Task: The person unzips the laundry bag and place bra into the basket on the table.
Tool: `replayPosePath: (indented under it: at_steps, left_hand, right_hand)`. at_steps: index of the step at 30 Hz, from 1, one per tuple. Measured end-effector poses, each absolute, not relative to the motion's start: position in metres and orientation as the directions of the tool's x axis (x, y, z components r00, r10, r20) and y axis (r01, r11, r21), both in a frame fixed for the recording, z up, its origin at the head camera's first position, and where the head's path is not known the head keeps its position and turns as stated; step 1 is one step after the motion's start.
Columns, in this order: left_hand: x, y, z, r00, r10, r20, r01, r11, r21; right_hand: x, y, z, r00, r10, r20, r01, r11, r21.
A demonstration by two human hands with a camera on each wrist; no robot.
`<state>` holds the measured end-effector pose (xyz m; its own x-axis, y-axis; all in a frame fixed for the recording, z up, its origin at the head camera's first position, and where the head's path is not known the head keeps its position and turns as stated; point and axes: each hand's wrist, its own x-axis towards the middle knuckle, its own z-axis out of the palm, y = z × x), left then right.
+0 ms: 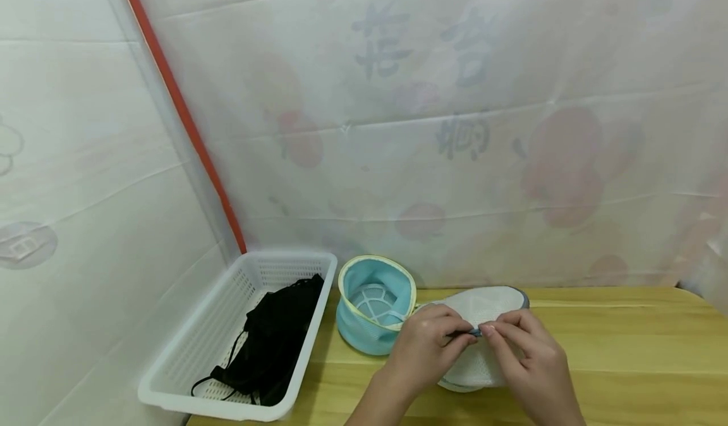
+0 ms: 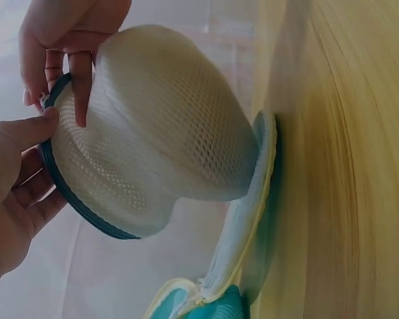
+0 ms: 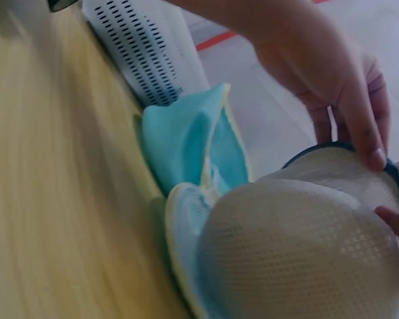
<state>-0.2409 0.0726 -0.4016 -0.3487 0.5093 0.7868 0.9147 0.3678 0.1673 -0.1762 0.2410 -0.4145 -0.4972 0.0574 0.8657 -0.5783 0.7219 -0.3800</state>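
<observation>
A white mesh laundry bag (image 1: 483, 366) with a dark blue zippered rim is held up over the table in front of me. The left hand (image 1: 423, 344) pinches that blue rim between thumb and fingers. Close beside it, the right hand (image 1: 531, 356) pinches the same rim, fingertips nearly meeting the left ones. In the left wrist view the bag (image 2: 179, 106) bulges, its rim bent in an arc. Beneath it is the pale round lid (image 2: 243, 219), edged in yellow, of a teal mesh bag (image 1: 370, 344). That teal bag stands open to the left of the hands.
A white perforated plastic basket (image 1: 227, 407) stands at the left, holding black fabric with thin straps (image 1: 284, 337). The wooden table (image 1: 637, 350) extends to the right. Behind it hangs a pale printed sheet (image 1: 364, 179), with a red strip (image 1: 182, 110) at the left corner.
</observation>
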Motion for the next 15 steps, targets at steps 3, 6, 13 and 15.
replayPosePath:
  at_steps: [3, 6, 13, 15]
  left_hand:
    - [-0.242, 0.072, -0.402, -0.333, 0.514, 0.791, 0.914, 0.381, 0.138]
    - [-0.244, 0.072, -0.405, -0.311, 0.53, 0.789, 0.909, 0.409, 0.084]
    - [-0.25, 0.072, -0.414, -0.356, 0.595, 0.721, 0.88, 0.473, 0.044]
    - [-0.251, 0.072, -0.415, -0.379, 0.602, 0.703, 0.878, 0.474, 0.067]
  right_hand:
    - [-0.183, 0.244, -0.426, -0.439, 0.055, 0.897, -0.64, 0.681, -0.355]
    - [-0.191, 0.246, -0.441, -0.387, 0.06, 0.92, -0.707, 0.621, -0.338]
    - [-0.198, 0.247, -0.455, -0.449, 0.03, 0.893, -0.693, 0.619, -0.369]
    - [-0.198, 0.246, -0.453, -0.465, 0.014, 0.885, -0.682, 0.632, -0.368]
